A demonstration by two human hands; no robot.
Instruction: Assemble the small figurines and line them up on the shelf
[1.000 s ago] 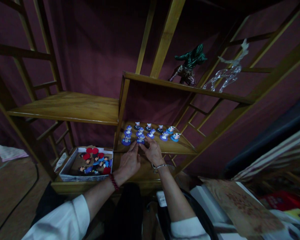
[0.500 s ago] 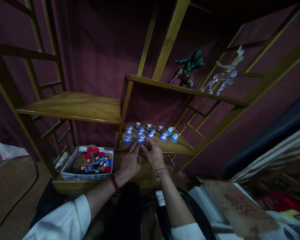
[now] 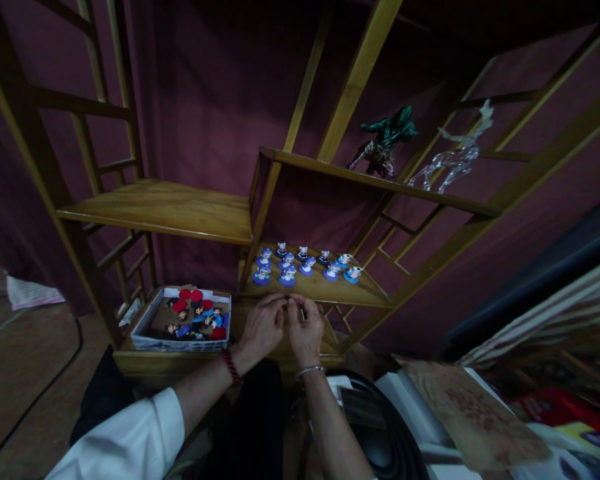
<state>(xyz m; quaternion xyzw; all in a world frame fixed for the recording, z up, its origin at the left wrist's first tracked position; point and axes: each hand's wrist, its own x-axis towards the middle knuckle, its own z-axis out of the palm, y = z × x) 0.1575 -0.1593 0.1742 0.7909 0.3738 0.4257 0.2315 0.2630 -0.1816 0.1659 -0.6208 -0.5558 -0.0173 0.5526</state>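
Note:
My left hand (image 3: 264,327) and my right hand (image 3: 305,332) meet just in front of the shelf's front edge. The fingers of both are bent inward and drawn together, fingertips almost touching; whether anything small sits between them is hidden. Just beyond, a purple-and-white figurine (image 3: 287,275) on a round purple base stands upright, apart from my fingers. Beside it is a similar purple figurine (image 3: 262,273). Rows of small figurines fill the back of the lower shelf (image 3: 325,288), among them a dark-based one (image 3: 303,253) and a blue-based one (image 3: 353,274).
At left, an open box (image 3: 140,333) contains loose figurines and red round pieces. A dark green figure (image 3: 387,140) and a clear deer-like figure (image 3: 453,157) stand on the shelf above. A wooden shelf (image 3: 165,208) juts out at left. Boxes (image 3: 415,407) lie at lower right.
Both hands have let go of the front purple figurine and pulled back toward me, coming together below the shelf edge. The figurine stays standing. The view has shifted slightly.

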